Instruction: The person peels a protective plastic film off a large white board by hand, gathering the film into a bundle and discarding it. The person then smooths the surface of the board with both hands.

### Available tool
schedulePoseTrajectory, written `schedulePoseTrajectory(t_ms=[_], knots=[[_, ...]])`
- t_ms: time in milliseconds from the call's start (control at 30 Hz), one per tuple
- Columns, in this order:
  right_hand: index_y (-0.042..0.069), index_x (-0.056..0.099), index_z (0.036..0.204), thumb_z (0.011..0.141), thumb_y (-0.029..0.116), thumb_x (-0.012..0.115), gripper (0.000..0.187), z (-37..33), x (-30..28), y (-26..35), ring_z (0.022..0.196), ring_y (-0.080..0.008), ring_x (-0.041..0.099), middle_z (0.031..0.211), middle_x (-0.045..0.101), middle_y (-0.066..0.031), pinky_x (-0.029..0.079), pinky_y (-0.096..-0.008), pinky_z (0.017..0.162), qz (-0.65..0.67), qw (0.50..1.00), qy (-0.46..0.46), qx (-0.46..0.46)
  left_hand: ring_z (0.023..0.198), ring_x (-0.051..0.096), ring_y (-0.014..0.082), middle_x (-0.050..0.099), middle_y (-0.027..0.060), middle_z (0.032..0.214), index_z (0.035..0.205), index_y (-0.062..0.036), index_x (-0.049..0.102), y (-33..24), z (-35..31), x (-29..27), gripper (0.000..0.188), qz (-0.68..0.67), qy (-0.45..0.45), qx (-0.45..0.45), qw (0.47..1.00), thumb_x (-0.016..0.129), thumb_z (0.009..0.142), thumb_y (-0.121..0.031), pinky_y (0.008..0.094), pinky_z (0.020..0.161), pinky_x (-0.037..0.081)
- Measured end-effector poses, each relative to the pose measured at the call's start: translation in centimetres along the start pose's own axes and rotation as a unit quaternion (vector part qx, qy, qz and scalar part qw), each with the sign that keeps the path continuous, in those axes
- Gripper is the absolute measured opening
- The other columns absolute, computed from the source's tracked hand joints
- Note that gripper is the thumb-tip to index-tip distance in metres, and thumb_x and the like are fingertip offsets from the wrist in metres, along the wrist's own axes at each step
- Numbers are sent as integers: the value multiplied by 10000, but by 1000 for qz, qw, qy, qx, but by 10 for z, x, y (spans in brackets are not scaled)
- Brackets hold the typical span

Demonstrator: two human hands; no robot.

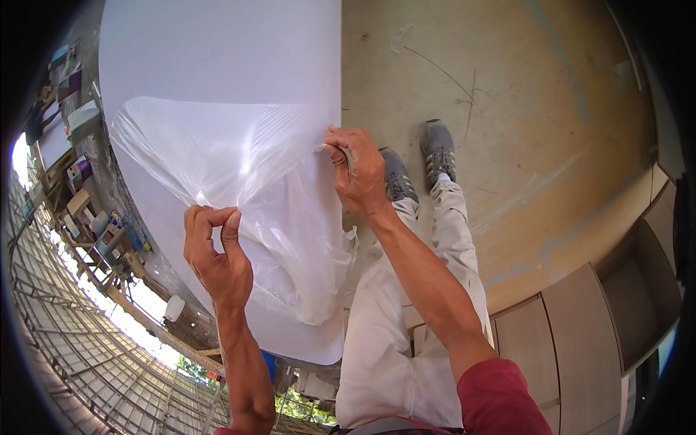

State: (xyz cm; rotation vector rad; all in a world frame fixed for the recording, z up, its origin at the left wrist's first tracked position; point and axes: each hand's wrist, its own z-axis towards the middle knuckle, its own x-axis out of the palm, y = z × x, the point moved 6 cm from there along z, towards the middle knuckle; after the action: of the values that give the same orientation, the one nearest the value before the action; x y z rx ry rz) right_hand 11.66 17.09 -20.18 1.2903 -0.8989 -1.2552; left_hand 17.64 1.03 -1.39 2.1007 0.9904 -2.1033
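A large white panel (217, 51) with rounded corners lies flat to my left. Clear plastic film (290, 246) covers part of it, bunched and wrinkled toward the near end. My left hand (217, 250) is closed in a pinch on the gathered film, which fans out in creases away from the fingers. At the panel's right edge, my right hand (357, 170) pinches the film's border between thumb and fingers. The loose end of the film hangs slightly past the panel's edge below that hand.
My shoes (438, 148) stand on the dusty concrete floor (522, 130) right of the panel. Wood-toned cabinets (580, 341) are at the lower right. Beyond the panel's left side are cluttered shelves with tools (109, 239) and a metal grille (80, 348).
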Motion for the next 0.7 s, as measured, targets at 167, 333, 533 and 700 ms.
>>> schedulePoseTrajectory(t_ms=[167, 333, 533, 700], knots=[[43, 617, 986, 858, -28, 685, 162, -15, -6, 10, 947, -313, 662, 957, 670, -122, 478, -408, 771, -1, 1000, 7, 10, 804, 491, 195, 464, 62, 804, 870, 8, 596, -3, -17, -3, 119, -1, 2, -17, 1000, 664, 950, -46, 324, 793, 421], [50, 609, 971, 845, -17, 683, 161, -24, -13, 17, 958, -306, 659, 937, 664, -111, 458, -416, 787, 6, 999, 38, 1, 809, 494, 199, 467, 67, 808, 869, 11, 596, -5, -29, -4, 106, -5, -3, -12, 1000, 658, 946, -28, 328, 799, 422], [75, 555, 1330, 655, 133, 778, 713, 7, -18, 69, 1349, -324, 474, 1395, 541, -148, 345, -480, 1069, -71, 986, 149, -30, 791, 544, 278, 535, 116, 823, 872, 5, 640, -7, -36, -9, 82, -32, -37, -51, 998, 693, 834, 55, 360, 714, 449], [126, 333, 1572, 589, 105, 778, 1079, 31, 61, 105, 1529, -329, 228, 1643, 292, -117, 171, -470, 1259, -53, 930, 347, -114, 736, 514, 231, 534, 86, 793, 875, 2, 637, -23, -18, -15, 91, -53, -42, -10, 998, 697, 833, 56, 331, 685, 429]])
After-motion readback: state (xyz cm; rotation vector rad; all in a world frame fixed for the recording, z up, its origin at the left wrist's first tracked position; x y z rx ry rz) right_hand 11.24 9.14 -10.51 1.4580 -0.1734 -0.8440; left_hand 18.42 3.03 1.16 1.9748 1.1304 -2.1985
